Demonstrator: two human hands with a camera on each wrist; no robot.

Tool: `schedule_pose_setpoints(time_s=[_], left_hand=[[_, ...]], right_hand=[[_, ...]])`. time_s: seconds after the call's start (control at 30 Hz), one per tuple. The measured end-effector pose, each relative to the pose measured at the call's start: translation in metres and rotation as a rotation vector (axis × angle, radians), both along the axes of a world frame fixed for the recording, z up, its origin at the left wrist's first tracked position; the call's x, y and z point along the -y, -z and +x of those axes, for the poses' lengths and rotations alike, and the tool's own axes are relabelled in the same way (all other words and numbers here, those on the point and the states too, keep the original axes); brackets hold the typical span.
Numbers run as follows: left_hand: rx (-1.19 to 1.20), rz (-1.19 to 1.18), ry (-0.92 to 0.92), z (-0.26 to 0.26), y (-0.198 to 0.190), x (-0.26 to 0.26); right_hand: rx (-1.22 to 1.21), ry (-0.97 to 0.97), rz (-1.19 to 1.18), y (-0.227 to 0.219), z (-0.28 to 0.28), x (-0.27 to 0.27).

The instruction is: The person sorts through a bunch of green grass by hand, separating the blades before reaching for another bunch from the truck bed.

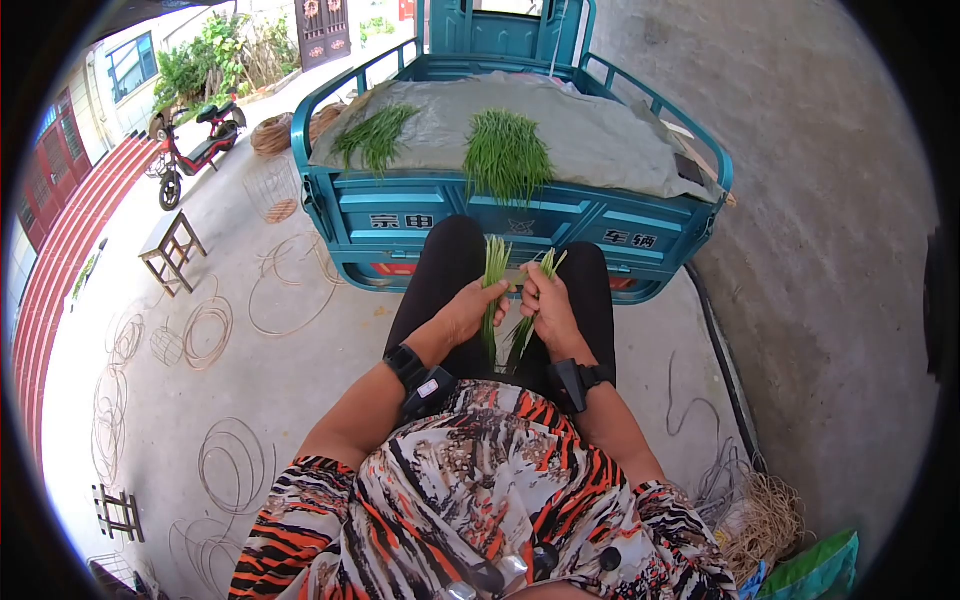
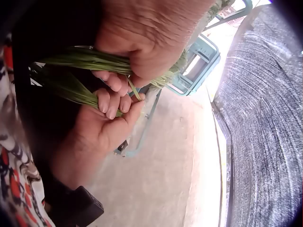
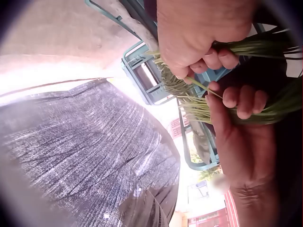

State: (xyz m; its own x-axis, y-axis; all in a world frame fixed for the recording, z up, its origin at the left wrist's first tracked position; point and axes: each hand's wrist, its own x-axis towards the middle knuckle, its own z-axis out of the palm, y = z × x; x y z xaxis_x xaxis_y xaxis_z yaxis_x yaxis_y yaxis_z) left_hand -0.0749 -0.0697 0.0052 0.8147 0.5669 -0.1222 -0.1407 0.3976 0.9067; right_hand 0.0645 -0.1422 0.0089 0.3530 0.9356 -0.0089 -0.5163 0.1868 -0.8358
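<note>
Over the lap, my left hand (image 1: pixel 470 307) grips an upright bundle of chives (image 1: pixel 496 260), pale cut ends up and green leaves hanging below. Beside it my right hand (image 1: pixel 552 308) holds a thinner bunch of chives (image 1: pixel 520 336) under its curled fingers. In the right wrist view, a single chive stalk (image 3: pixel 204 87) spans the small gap between the two hands, close to the thumb and fingertips of each. The left palm is hidden behind the leaves. Two piles of chives, a large one (image 1: pixel 506 155) and a smaller one (image 1: pixel 377 138), lie ahead on a grey cover.
A blue cargo tricycle (image 1: pixel 460 215) stands just before the knees, its bed under the grey cover (image 1: pixel 430 125). Wire coils (image 1: pixel 235 465) and a wooden stool (image 1: pixel 172 250) are on the left. Tangled straw-like strands (image 1: pixel 765 525) lie at lower right. A red scooter (image 1: pixel 200 150) is parked behind.
</note>
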Motion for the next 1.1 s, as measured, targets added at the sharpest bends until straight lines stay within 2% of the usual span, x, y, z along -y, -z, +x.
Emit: schedule_pose_setpoints(time_s=[0.2, 0.4, 0.5, 0.6, 0.73, 0.83, 0.97, 1.1], left_hand=[[0.023, 0.024, 0.035, 0.0, 0.004, -0.002], [0.035, -0.057, 0.03, 0.0, 0.007, -0.004], [0.014, -0.067, -0.014, 0.003, 0.008, -0.004], [0.008, -0.073, -0.015, 0.002, 0.007, -0.003], [-0.045, -0.002, 0.097, 0.0, 0.001, 0.001], [-0.047, 0.045, 0.152, 0.001, 0.008, -0.003], [-0.06, 0.059, 0.113, 0.001, 0.007, -0.002], [-0.005, 0.03, 0.037, -0.001, 0.007, -0.002]], right_hand=[[0.004, -0.086, -0.002, 0.001, 0.0, -0.001], [0.047, 0.118, 0.022, 0.01, 0.008, -0.005], [0.239, 0.236, 0.093, 0.015, 0.008, -0.011], [-0.104, 0.12, 0.118, 0.012, 0.007, -0.01], [0.111, -0.048, -0.082, -0.001, 0.006, 0.0], [0.242, -0.137, -0.046, -0.002, -0.005, 0.002], [0.215, 0.005, -0.079, 0.003, -0.004, -0.002], [0.163, -0.038, -0.097, 0.001, 0.0, 0.001]])
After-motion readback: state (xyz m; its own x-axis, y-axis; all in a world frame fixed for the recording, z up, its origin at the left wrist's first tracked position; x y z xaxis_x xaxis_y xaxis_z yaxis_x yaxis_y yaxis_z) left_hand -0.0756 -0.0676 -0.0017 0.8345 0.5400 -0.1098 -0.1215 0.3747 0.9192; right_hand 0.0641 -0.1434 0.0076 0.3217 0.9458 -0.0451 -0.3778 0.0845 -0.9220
